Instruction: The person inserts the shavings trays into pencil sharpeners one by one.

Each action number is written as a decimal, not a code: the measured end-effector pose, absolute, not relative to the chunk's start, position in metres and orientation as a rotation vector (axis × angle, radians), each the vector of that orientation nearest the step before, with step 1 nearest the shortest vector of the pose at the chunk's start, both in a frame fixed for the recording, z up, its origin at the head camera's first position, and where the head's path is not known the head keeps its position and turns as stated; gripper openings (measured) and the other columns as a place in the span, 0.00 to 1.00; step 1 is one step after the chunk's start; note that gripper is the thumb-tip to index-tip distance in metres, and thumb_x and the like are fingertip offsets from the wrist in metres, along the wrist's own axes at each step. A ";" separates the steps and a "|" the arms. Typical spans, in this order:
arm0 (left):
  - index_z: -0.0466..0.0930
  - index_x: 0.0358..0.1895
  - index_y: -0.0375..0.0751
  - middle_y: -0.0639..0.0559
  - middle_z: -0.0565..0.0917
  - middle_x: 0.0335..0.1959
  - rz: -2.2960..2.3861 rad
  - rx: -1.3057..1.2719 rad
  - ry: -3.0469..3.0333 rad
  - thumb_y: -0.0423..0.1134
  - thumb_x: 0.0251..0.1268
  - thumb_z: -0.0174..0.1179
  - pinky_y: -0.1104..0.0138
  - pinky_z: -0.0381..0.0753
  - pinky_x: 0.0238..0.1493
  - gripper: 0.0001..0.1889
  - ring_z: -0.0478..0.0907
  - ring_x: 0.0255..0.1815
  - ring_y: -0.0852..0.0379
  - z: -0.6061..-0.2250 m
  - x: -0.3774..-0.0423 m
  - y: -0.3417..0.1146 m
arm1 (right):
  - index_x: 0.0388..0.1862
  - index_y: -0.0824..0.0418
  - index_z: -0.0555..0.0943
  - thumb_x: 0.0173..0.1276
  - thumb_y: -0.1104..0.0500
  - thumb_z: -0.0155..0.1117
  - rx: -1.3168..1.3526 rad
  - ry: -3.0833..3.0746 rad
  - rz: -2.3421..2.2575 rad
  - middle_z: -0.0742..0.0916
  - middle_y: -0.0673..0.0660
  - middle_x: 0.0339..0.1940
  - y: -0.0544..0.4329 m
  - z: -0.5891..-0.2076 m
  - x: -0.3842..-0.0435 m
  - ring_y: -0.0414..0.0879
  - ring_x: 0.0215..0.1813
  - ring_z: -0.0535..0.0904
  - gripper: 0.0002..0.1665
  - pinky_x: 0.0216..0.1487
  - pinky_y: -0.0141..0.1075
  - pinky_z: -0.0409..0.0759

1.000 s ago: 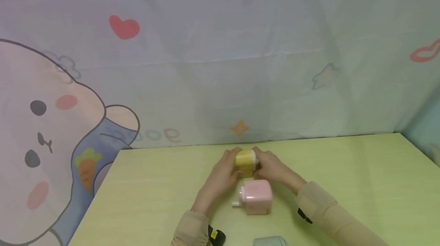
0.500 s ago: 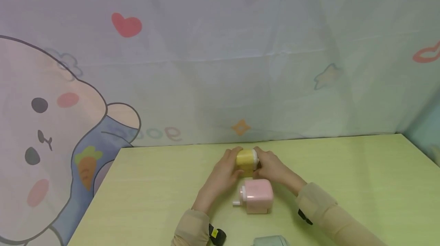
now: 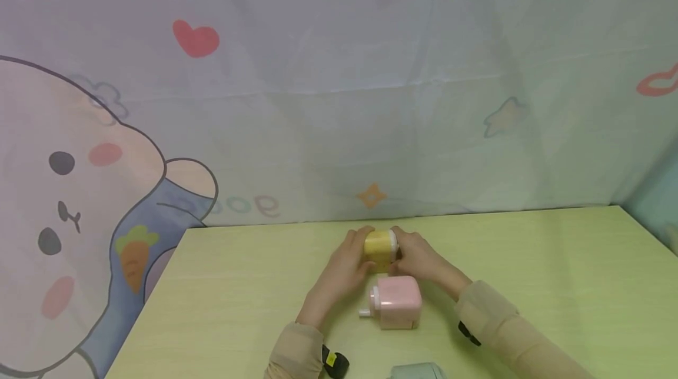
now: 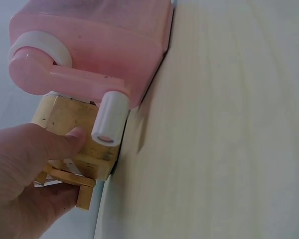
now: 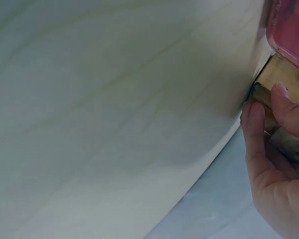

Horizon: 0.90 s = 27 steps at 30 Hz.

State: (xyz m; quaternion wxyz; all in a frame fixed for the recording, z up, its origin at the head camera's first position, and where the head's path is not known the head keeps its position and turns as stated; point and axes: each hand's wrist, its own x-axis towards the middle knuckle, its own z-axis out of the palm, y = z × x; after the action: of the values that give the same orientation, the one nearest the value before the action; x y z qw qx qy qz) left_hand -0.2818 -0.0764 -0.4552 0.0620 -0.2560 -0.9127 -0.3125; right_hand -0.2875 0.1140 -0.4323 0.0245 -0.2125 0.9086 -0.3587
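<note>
In the head view a yellow crank pencil sharpener (image 3: 378, 245) stands near the table's back edge, between the two hands. My left hand (image 3: 341, 262) grips its left side; in the left wrist view the thumb lies on the yellow body (image 4: 72, 117), with fingers behind a yellow bar at its end. The right hand (image 3: 419, 256) holds the white-rimmed right end. Thumb and fingers of that hand (image 5: 271, 167) pinch this end in the right wrist view, partly cut off by the frame. Just in front stands a pink crank pencil sharpener (image 3: 399, 302), its crank (image 4: 79, 79) pointing left, untouched.
A grey-green object (image 3: 417, 371) is partly visible at the bottom edge, its kind unclear. Behind the pale wooden table (image 3: 529, 267) hangs a printed cloth (image 3: 339, 102). Black wrist devices sit on both forearms.
</note>
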 end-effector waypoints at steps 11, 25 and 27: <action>0.54 0.73 0.49 0.45 0.71 0.55 -1.051 -0.819 -2.778 0.35 0.64 0.60 0.60 0.78 0.56 0.37 0.74 0.49 0.56 -0.462 -0.289 -0.076 | 0.55 0.72 0.71 0.52 0.69 0.71 -0.612 2.815 -1.131 0.86 0.61 0.35 0.119 -0.442 -0.285 0.46 0.34 0.82 0.31 0.36 0.36 0.81; 0.59 0.73 0.48 0.41 0.63 0.73 -0.612 -0.741 -2.749 0.36 0.62 0.60 0.41 0.72 0.60 0.35 0.61 0.72 0.39 -0.466 -0.269 -0.113 | 0.70 0.65 0.63 0.73 0.50 0.54 -0.587 2.922 -0.993 0.73 0.66 0.68 0.152 -0.435 -0.252 0.61 0.58 0.78 0.33 0.54 0.53 0.78; 0.60 0.72 0.47 0.44 0.62 0.74 -0.557 -0.755 -2.766 0.35 0.63 0.58 0.40 0.69 0.61 0.33 0.59 0.74 0.39 -0.464 -0.262 -0.120 | 0.70 0.63 0.64 0.74 0.45 0.51 -0.580 2.990 -0.931 0.73 0.65 0.69 0.155 -0.435 -0.243 0.62 0.63 0.74 0.33 0.60 0.56 0.74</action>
State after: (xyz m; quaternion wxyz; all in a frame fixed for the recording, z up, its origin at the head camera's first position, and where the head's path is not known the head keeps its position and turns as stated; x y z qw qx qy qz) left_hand -0.2618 -0.1198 -0.4644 0.1101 -0.2569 -0.9413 -0.1894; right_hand -0.2430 0.1548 -0.4351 -0.0217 -0.1821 0.9386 -0.2923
